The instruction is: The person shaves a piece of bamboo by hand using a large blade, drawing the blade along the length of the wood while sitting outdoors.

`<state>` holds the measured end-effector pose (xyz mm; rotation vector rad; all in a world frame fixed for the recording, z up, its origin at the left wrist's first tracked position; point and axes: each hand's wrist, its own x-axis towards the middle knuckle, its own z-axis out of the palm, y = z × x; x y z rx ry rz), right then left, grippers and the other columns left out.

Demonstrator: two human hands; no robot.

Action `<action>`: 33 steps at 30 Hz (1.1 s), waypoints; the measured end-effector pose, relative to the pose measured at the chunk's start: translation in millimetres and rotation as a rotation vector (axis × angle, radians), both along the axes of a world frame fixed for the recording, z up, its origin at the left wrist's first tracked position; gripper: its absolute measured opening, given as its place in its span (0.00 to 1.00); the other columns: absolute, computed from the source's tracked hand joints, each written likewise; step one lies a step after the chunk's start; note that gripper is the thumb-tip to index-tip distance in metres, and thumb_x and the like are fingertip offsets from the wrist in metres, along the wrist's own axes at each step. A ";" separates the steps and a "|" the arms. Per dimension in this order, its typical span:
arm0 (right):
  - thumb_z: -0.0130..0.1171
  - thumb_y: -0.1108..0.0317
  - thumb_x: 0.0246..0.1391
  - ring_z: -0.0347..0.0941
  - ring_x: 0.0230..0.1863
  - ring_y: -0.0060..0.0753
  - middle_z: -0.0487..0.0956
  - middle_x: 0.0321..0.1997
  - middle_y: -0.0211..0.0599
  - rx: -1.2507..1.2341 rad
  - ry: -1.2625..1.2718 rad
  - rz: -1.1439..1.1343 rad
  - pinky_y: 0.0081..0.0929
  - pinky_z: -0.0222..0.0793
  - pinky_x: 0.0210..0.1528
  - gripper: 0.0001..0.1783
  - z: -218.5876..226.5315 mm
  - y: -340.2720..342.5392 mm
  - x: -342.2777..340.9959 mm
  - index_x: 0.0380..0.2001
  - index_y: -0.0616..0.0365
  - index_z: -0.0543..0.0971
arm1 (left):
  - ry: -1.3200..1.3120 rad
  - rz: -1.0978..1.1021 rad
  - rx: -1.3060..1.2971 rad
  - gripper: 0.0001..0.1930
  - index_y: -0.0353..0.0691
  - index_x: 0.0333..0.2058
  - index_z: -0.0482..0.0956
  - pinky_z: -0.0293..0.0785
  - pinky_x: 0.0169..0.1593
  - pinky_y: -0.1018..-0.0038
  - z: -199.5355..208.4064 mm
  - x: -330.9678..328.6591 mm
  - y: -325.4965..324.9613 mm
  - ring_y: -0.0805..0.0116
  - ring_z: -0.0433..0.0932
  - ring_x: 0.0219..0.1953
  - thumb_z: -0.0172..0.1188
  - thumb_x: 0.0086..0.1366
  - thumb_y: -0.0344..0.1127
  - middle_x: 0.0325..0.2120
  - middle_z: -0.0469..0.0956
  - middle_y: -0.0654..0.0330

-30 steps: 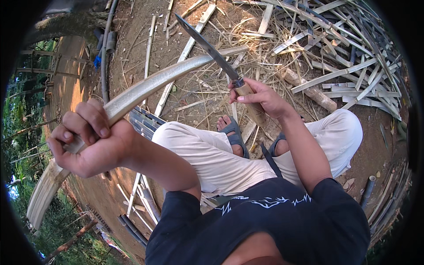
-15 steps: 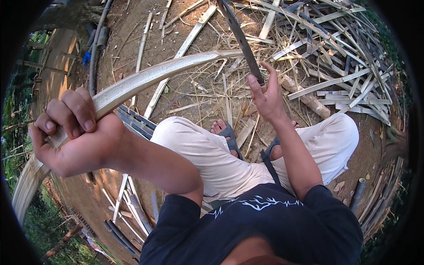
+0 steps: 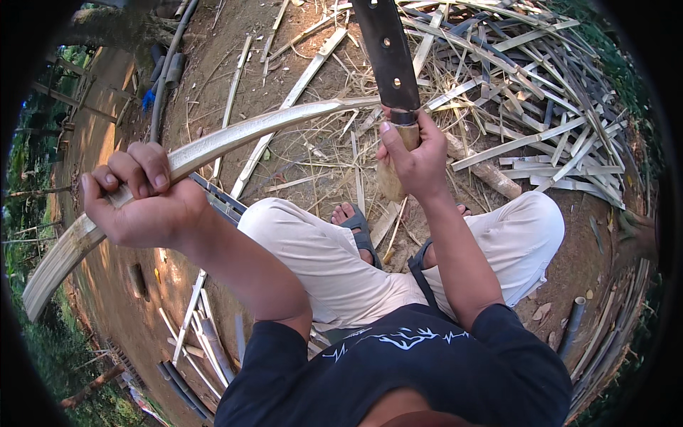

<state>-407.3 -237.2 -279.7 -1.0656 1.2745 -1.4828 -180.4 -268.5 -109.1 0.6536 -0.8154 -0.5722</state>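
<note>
My left hand (image 3: 146,203), at the left, is closed around a long split bamboo strip (image 3: 245,134). Pale wood shows along the strip, which runs from the lower left, past my fist, to a thin tip near the middle. My right hand (image 3: 420,156) grips a machete (image 3: 391,67) by its wooden handle (image 3: 390,181), thumb lying along the handle. The dark blade points away from me, its broad face with several holes turned into view. The strip's tip ends just left of the blade's base; whether they touch, I cannot tell.
A big heap of split bamboo strips (image 3: 562,135) lies at the far right. A cut log (image 3: 491,174) rests beside thin shavings (image 3: 334,153). Below my hands are my knees and sandalled feet (image 3: 359,231). More strips (image 3: 188,313) and dark poles lie at the lower left.
The machete has turned from nearly edge-on to broad face, and its wooden handle now shows. My left hand and the bamboo strip have shifted slightly right.
</note>
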 end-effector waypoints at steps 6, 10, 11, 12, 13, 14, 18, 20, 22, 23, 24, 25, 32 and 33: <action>0.49 0.64 0.60 0.75 0.20 0.26 0.80 0.32 0.47 -0.104 -0.491 0.170 0.24 0.72 0.22 0.19 41.5 6.6 -24.6 0.45 0.72 0.74 | 0.138 0.194 0.164 0.16 0.47 0.26 0.60 0.68 0.38 0.69 -44.4 18.7 93.4 0.63 0.69 0.28 0.45 0.72 0.47 0.19 0.64 0.61; 0.41 0.58 0.60 0.74 0.20 0.29 0.80 0.40 0.54 -0.066 -0.602 0.245 0.28 0.73 0.22 0.25 40.7 11.2 -45.4 0.45 0.74 0.72 | 0.102 0.367 0.580 0.24 0.42 0.32 0.68 0.67 0.45 0.69 -62.8 2.2 155.2 0.61 0.73 0.37 0.41 0.73 0.58 0.30 0.72 0.57; 0.40 0.57 0.60 0.73 0.20 0.29 0.80 0.41 0.55 -0.055 -0.644 0.266 0.28 0.73 0.22 0.26 41.4 13.2 -48.3 0.45 0.74 0.72 | 0.065 0.396 0.724 0.27 0.42 0.31 0.69 0.67 0.41 0.72 -66.1 4.5 172.4 0.63 0.74 0.35 0.41 0.72 0.62 0.31 0.74 0.57; 0.36 0.55 0.60 0.72 0.22 0.28 0.77 0.48 0.61 -0.054 -0.643 0.301 0.26 0.71 0.24 0.27 45.1 14.7 -51.7 0.47 0.69 0.71 | 0.093 0.196 0.797 0.29 0.42 0.30 0.69 0.66 0.39 0.73 -65.7 6.7 188.0 0.63 0.73 0.34 0.39 0.71 0.64 0.30 0.73 0.57; 0.36 0.54 0.60 0.72 0.22 0.28 0.77 0.48 0.61 -0.051 -0.676 0.305 0.26 0.71 0.24 0.27 49.0 17.0 -50.4 0.47 0.69 0.71 | 0.119 0.001 0.862 0.31 0.41 0.30 0.69 0.65 0.37 0.74 -63.0 10.4 204.4 0.64 0.72 0.32 0.37 0.70 0.67 0.29 0.73 0.58; 0.36 0.54 0.60 0.71 0.22 0.28 0.77 0.47 0.60 -0.049 -0.709 0.307 0.26 0.71 0.24 0.27 52.6 19.1 -48.9 0.47 0.69 0.71 | 0.146 -0.198 0.923 0.33 0.41 0.30 0.69 0.65 0.35 0.75 -60.7 10.8 215.4 0.65 0.71 0.31 0.35 0.70 0.69 0.28 0.72 0.58; 0.37 0.54 0.60 0.72 0.23 0.30 0.76 0.45 0.58 -0.062 -0.745 0.372 0.27 0.71 0.25 0.27 61.3 28.9 -41.9 0.47 0.70 0.70 | -0.135 -0.654 0.999 0.40 0.37 0.28 0.67 0.68 0.35 0.72 -53.0 -38.1 233.4 0.63 0.71 0.28 0.29 0.66 0.75 0.26 0.70 0.56; 0.37 0.54 0.60 0.72 0.23 0.30 0.76 0.45 0.58 -0.036 -0.759 0.363 0.28 0.72 0.25 0.27 62.8 38.2 -38.1 0.47 0.70 0.70 | -0.541 -0.182 0.674 0.38 0.34 0.36 0.69 0.72 0.39 0.69 -64.0 -88.7 206.9 0.59 0.74 0.30 0.45 0.62 0.73 0.31 0.73 0.52; 0.38 0.54 0.60 0.72 0.22 0.31 0.76 0.44 0.57 -0.022 -0.768 0.365 0.29 0.72 0.25 0.27 69.8 46.6 -30.8 0.47 0.70 0.70 | -1.056 0.131 0.278 0.38 0.32 0.47 0.67 0.74 0.44 0.66 -69.3 -106.6 172.7 0.55 0.76 0.35 0.67 0.54 0.62 0.39 0.73 0.49; 0.39 0.54 0.60 0.72 0.23 0.31 0.76 0.44 0.56 -0.020 -0.741 0.371 0.28 0.72 0.26 0.27 72.3 50.9 -29.3 0.46 0.70 0.70 | -1.158 0.057 0.294 0.39 0.32 0.49 0.66 0.74 0.46 0.66 -71.8 -113.2 166.3 0.54 0.77 0.37 0.72 0.51 0.56 0.42 0.71 0.48; 0.39 0.54 0.60 0.72 0.24 0.30 0.76 0.44 0.56 -0.019 -0.715 0.376 0.28 0.72 0.26 0.27 73.5 56.1 -27.6 0.46 0.70 0.70 | -1.275 -0.024 0.300 0.41 0.32 0.52 0.64 0.74 0.47 0.66 -74.0 -115.3 159.1 0.54 0.77 0.40 0.76 0.48 0.49 0.46 0.70 0.47; 0.40 0.54 0.59 0.73 0.25 0.30 0.76 0.43 0.55 -0.017 -0.687 0.367 0.28 0.72 0.27 0.27 73.4 60.3 -28.1 0.46 0.71 0.70 | -1.186 -0.180 0.383 0.41 0.32 0.53 0.63 0.75 0.47 0.67 -86.5 -122.0 156.7 0.55 0.78 0.41 0.78 0.46 0.44 0.48 0.69 0.47; 0.48 0.57 0.56 0.72 0.45 0.29 0.80 0.42 0.46 -0.084 -0.444 0.337 0.27 0.69 0.52 0.25 82.0 69.5 -37.5 0.43 0.71 0.77 | -0.801 -0.325 0.346 0.41 0.30 0.53 0.59 0.77 0.43 0.72 -103.5 -135.5 163.8 0.64 0.79 0.40 0.77 0.45 0.32 0.47 0.66 0.52; 0.48 0.56 0.56 0.72 0.45 0.29 0.80 0.42 0.46 -0.081 -0.416 0.342 0.27 0.69 0.52 0.25 81.8 69.5 -39.6 0.42 0.71 0.77 | -0.829 -0.282 0.292 0.40 0.31 0.52 0.60 0.78 0.40 0.72 -103.4 -135.0 162.4 0.63 0.81 0.39 0.77 0.45 0.33 0.43 0.70 0.51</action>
